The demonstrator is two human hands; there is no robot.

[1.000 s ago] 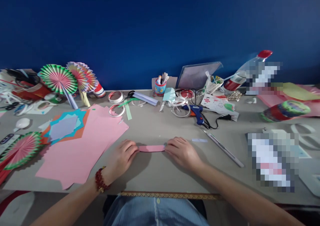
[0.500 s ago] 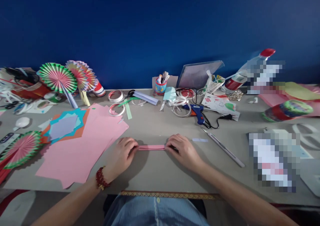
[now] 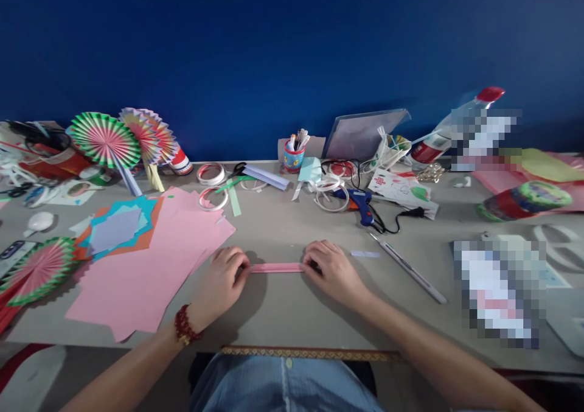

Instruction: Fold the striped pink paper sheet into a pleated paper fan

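Observation:
A narrow folded strip of pink paper [image 3: 276, 268] lies crosswise at the middle of the grey table. At its left end, my left hand [image 3: 228, 273] pinches the paper between thumb and fingers. Its right end is pinched by my right hand [image 3: 329, 272], with the fingers curled over it. Both ends of the strip are hidden under the fingertips. Just beyond my right hand lies a small pale lilac paper strip [image 3: 365, 254]. To the left of my left hand spread large pink paper sheets [image 3: 141, 278].
On the right lies a craft knife [image 3: 410, 271], with a blue glue gun [image 3: 364, 208] and its cord behind it. Tape rolls [image 3: 212, 199] and a pen cup [image 3: 294, 156] stand towards the wall. Pleated paper fans [image 3: 106, 139] are at the left, near stacked coloured papers [image 3: 116, 229].
My hands have shifted slightly, the left one a little to the left. The pink strip now looks flatter and straighter between them.

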